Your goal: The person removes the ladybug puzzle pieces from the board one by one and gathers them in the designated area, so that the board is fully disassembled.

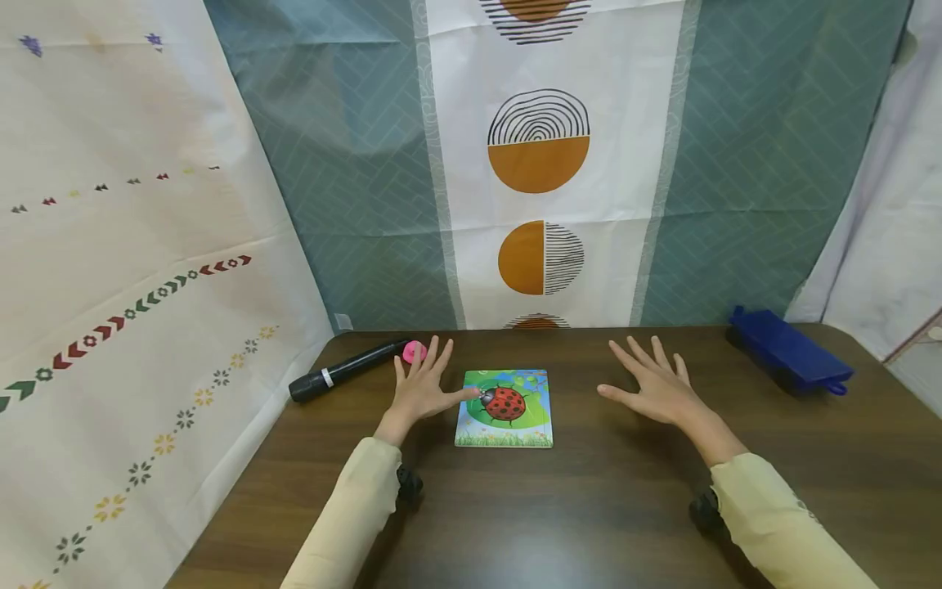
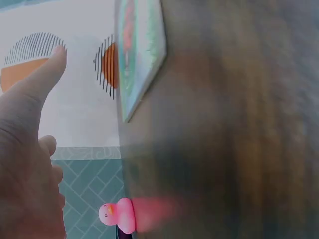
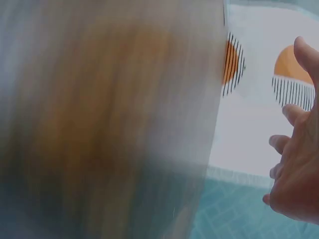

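Observation:
A square ladybug picture puzzle or board book (image 1: 504,409) lies flat on the brown table (image 1: 530,507), between the two hands. To its left, my left hand (image 1: 423,394) hovers with fingers spread, its thumb overlapping the picture's edge in the head view. My right hand (image 1: 655,383) is held over the table on the right, fingers spread and holding nothing. Behind the left fingers sits a pink rubber duck (image 2: 119,215), partly hidden in the head view. A black flashlight-like tube (image 1: 346,370) with a white band lies beside the duck.
At the back right of the table rests a dark blue plastic box-like item (image 1: 791,350) with small tabs at its ends. A patterned curtain (image 1: 368,164) hangs behind the table's back edge, and a white printed cloth (image 1: 147,327) borders the left side.

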